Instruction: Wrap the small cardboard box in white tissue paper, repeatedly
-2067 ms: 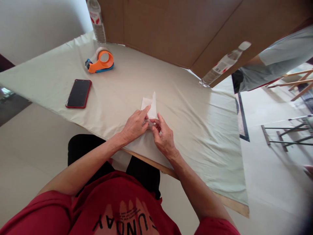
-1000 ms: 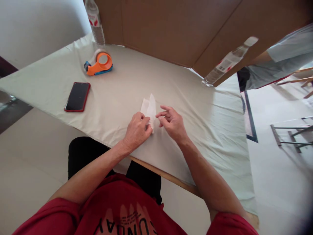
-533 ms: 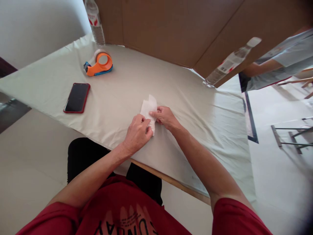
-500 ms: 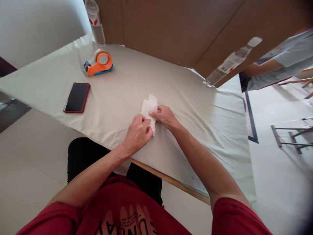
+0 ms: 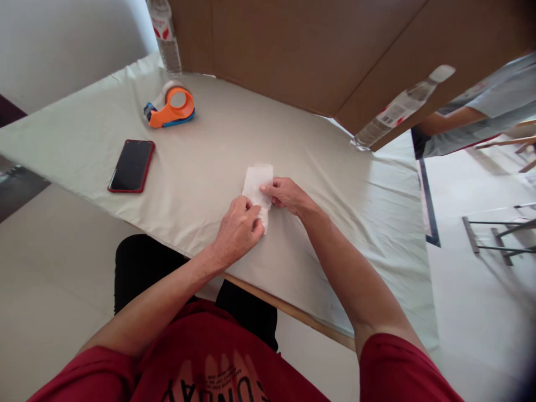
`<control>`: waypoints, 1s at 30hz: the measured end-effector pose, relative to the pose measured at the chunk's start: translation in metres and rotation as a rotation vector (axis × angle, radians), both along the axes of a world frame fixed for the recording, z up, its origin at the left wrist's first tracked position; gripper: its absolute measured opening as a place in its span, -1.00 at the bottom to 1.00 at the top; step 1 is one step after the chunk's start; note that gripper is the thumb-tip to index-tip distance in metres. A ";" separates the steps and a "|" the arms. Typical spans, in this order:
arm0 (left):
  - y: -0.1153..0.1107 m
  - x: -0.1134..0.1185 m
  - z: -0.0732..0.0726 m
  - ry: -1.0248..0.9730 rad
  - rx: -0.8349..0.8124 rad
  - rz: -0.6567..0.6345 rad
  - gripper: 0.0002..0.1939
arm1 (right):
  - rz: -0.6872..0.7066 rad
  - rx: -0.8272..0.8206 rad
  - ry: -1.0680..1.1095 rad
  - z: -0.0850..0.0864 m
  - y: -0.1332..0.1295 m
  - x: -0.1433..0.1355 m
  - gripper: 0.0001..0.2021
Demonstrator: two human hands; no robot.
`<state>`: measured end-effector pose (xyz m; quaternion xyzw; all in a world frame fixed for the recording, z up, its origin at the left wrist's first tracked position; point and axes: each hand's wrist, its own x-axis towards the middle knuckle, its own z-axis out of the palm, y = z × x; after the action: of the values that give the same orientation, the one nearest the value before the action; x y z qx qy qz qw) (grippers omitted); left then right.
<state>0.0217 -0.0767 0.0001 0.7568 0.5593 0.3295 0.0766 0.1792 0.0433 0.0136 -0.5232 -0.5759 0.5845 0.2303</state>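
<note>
A white paper tissue [image 5: 256, 180] lies between my hands just above the cloth-covered table [image 5: 201, 162]. My left hand [image 5: 239, 229] is closed on its lower left part, fingers bent and pinching the crumpled near end. From the right side, my right hand [image 5: 288, 195] grips the tissue's edge, thumb on top and fingers underneath. The far end of the tissue stands out flat past both hands. Part of its lower end is hidden behind the left fingers.
A phone in a red case [image 5: 132, 166] lies to the left, with an orange tape dispenser [image 5: 178, 107] beyond it. Two water bottles, one left [image 5: 166, 42] and one right [image 5: 400, 109], stand against a cardboard panel [image 5: 285, 50]. Another person's arm [image 5: 454, 120] shows behind the panel at right.
The tissue's far end has gone from folded and uneven to a flatter, squarer, wider shape. My right hand has shifted slightly right and away from me; the left hand stays nearly still.
</note>
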 end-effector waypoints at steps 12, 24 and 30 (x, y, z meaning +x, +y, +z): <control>0.009 -0.010 0.002 0.044 -0.081 -0.113 -0.73 | -0.080 0.281 0.101 -0.008 -0.008 -0.014 -0.80; 0.007 -0.009 -0.004 -0.034 -0.109 -0.062 -0.73 | 0.074 0.282 0.322 -0.001 -0.036 -0.009 -0.58; 0.004 -0.007 -0.007 -0.113 -0.064 -0.014 -0.72 | 0.082 0.267 0.347 0.002 -0.040 -0.013 -0.59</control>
<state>0.0146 -0.0722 -0.0064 0.7380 0.5591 0.3532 0.1342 0.1662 0.0032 0.0154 -0.3558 -0.6206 0.5931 0.3694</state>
